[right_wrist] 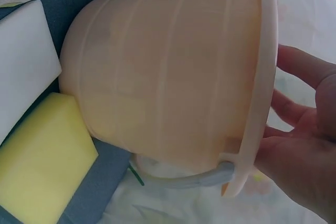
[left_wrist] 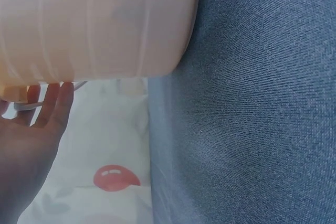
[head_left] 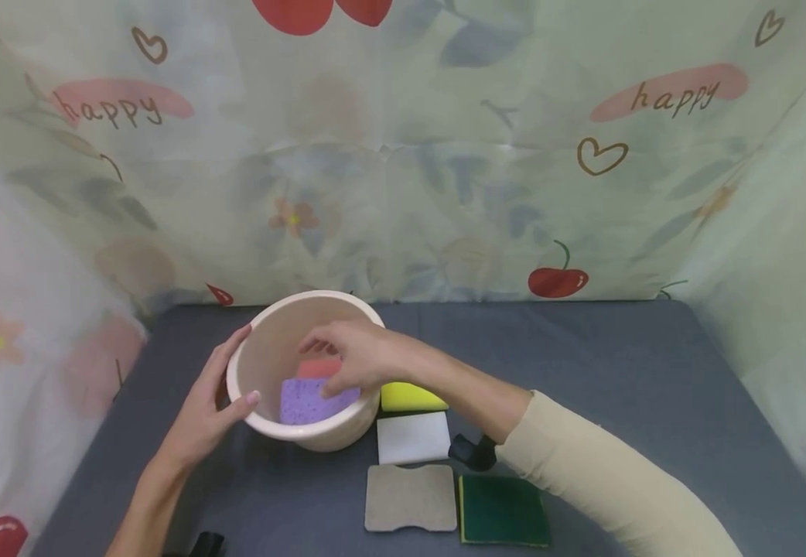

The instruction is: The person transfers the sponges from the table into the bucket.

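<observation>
"Two "happy" words (head_left: pixel 114 110) on the pale flowered cloth (head_left: pixel 403 116), head view. And the purple oblong sponge (head_left: pixel 300 402)?"

"One, in the round cream plastic bucket (head_left: pixel 329 441), long side left-to-right. Left hand (head_left: pixel 197 414) pinches the rim (head_left: pixel 319 295); right hand (head_left: pixel 363 352) is loosely spread."

"Left wrist view?"

"Fingers (left_wrist: pixel 64 98) touching the bucket."

"Right wrist?"

"One yellow foam block (right_wrist: pixel 47 156), one white block (right_wrist: pixel 26 61)."

cream bucket (head_left: pixel 333 442), speckled purple sponge (head_left: pixel 302 400), coral sponge (head_left: pixel 315 368), yellow sponge (head_left: pixel 413 398), white sponge (head_left: pixel 413 439), taupe sponge (head_left: pixel 411 499), dark green pad (head_left: pixel 503 510), blue-grey cloth (head_left: pixel 619 379), pale cherry-print curtain (head_left: pixel 403 201)
</observation>
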The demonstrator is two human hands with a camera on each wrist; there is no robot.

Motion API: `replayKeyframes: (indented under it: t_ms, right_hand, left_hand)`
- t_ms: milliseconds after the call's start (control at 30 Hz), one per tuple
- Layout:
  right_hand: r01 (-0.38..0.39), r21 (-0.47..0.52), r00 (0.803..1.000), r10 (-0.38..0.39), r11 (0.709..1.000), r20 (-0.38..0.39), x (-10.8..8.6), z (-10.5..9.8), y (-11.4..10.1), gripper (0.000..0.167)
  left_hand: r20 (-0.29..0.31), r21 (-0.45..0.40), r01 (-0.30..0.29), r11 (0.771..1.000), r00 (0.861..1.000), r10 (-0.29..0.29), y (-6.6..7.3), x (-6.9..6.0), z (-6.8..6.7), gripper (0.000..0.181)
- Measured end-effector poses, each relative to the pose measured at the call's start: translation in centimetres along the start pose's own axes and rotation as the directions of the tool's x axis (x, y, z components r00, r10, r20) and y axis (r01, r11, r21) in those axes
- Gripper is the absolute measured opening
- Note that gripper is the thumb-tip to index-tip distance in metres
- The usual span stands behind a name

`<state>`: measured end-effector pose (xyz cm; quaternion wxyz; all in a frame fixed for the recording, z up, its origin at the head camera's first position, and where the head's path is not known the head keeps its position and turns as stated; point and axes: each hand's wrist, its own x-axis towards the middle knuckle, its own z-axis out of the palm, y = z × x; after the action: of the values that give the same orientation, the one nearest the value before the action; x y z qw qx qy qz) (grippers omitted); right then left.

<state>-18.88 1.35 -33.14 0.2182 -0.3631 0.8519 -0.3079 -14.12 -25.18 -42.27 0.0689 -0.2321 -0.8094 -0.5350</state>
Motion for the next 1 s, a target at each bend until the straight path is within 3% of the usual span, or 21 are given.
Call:
replayKeyframes:
  t_ms: [233, 767, 1000]
  right_hand:
    - [0.062, 0.052, 0.997, -0.059, 0.997, -0.057, -1.6, -0.6, 0.0, 0.052]
    - [0.086, 0.19, 0.983, -0.052, 0.978, -0.176, -7.8, -1.3, 1.3, 0.046]
    - [0.098, 0.138, 0.971, -0.064, 0.986, -0.229, -10.1, -1.5, 2.4, 0.048]
  left_hand:
    - [-0.002, 0.007, 0.009, 1.0, 1.0, -0.009, 0.2, 0.1, 0.0, 0.086]
    - [0.004, 0.007, 0.001, 1.0, 1.0, -0.001, 0.1, -0.1, 0.0, 0.086]
    - [0.01, 0.007, -0.008, 1.0, 1.0, 0.008, 0.3, 0.0, -0.1, 0.085]
